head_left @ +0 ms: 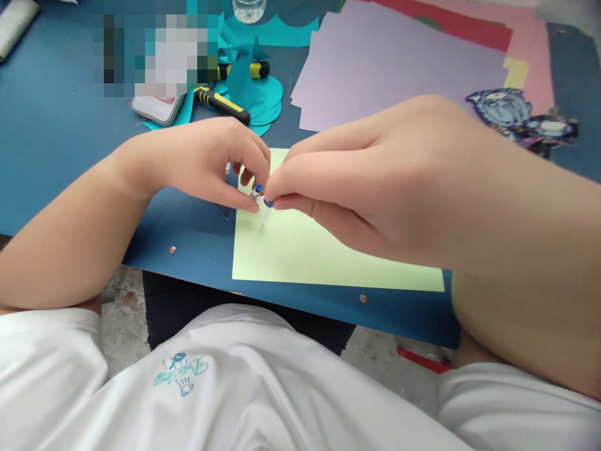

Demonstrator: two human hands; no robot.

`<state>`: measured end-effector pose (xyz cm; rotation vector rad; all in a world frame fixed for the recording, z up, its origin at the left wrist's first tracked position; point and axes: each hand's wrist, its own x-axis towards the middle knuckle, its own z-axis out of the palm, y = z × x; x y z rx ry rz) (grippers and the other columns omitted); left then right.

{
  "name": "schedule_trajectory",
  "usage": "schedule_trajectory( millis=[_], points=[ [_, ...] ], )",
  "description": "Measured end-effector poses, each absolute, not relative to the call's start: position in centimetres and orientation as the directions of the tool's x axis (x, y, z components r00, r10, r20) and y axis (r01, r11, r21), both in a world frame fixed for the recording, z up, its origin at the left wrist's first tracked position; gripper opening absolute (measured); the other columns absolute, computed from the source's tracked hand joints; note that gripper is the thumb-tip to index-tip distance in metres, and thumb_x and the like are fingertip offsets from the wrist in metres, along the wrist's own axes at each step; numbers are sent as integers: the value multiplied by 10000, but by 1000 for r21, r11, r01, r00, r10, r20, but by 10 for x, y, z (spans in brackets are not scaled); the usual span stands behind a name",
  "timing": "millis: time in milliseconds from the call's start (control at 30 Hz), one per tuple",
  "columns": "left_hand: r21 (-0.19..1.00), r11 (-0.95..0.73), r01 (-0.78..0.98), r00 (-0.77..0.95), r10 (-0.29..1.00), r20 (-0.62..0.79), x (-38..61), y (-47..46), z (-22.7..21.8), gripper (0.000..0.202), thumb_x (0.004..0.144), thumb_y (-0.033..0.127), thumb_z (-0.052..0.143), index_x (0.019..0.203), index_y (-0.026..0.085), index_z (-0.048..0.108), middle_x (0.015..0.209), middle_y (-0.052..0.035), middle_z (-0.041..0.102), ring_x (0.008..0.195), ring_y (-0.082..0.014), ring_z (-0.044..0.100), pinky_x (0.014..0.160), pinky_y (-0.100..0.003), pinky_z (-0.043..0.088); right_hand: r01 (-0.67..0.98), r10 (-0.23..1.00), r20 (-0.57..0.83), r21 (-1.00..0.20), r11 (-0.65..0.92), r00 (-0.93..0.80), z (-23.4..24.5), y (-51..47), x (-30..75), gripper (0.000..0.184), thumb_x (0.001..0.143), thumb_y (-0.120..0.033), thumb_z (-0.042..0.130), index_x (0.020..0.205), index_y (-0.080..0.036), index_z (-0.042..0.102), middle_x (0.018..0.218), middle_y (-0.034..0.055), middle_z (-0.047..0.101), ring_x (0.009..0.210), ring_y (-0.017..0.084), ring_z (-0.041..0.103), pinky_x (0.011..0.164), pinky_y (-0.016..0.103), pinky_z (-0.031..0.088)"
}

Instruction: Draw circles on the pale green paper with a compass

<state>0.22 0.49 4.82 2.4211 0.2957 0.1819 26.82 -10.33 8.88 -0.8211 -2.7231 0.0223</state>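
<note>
My left hand (211,160) reaches in over the left edge of a pale green sheet of paper (328,250). Its thumb and fingers are closed around a slim white pen (255,192) with a blue end; most of the pen is hidden. My right hand (361,181) is right beside it, thumb and forefinger pinched on a small blue cap (268,203) with a clear, blurred part below. Whether cap and pen touch, I cannot tell. Part of a clear plastic piece (227,207) shows beneath my left hand.
Purple sheets (385,62) lie beyond my right hand, with red and pink paper behind. Teal cut-outs (267,100) and yellow-black cutters (223,105) lie ahead of my left hand. A clear cup (248,9) stands farther back. Blue-patterned cut-outs (507,109) are at right.
</note>
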Motion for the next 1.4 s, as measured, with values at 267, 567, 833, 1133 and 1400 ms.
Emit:
schedule_trajectory(
  millis=[267,567,833,1133,1400],
  points=[
    [788,-603,124,967,253,42,-2,7,60,153,1011,379,875,1020,238,932,881,54,880,801,-143,792,735,-267,620,550,533,317,-42,834,-784,84,-103,264,392,1250,-205,498,1092,-256,854,894,-30,704,696,136,530,657,347,374],
    [781,-616,102,971,234,58,-1,7,61,152,1011,353,881,1030,208,921,860,61,843,794,-115,748,724,-220,588,558,527,352,-14,829,-774,76,-101,260,423,1266,-218,448,1131,-265,847,922,-53,771,751,111,700,665,304,454],
    [735,-675,62,971,211,112,5,-2,65,374,1020,314,805,696,227,639,648,75,490,719,-78,615,687,-202,479,554,544,320,-67,830,-775,80,-102,258,402,1242,-197,469,1062,-270,821,923,-34,764,767,147,671,665,334,453],
    [741,-654,155,966,258,26,4,2,58,245,978,423,827,790,272,787,802,26,809,816,-176,800,714,-297,609,571,562,279,-57,819,-779,80,-95,261,383,1226,-238,486,1105,-272,848,948,-9,820,746,178,706,677,359,503],
    [700,-637,321,930,352,-107,-2,20,52,1118,841,1256,542,951,191,864,830,-50,816,793,-213,746,690,-342,559,508,531,322,-159,846,-784,78,-95,262,343,1245,-202,519,1192,-243,856,1066,-30,878,893,169,832,752,322,574]
  ],
)
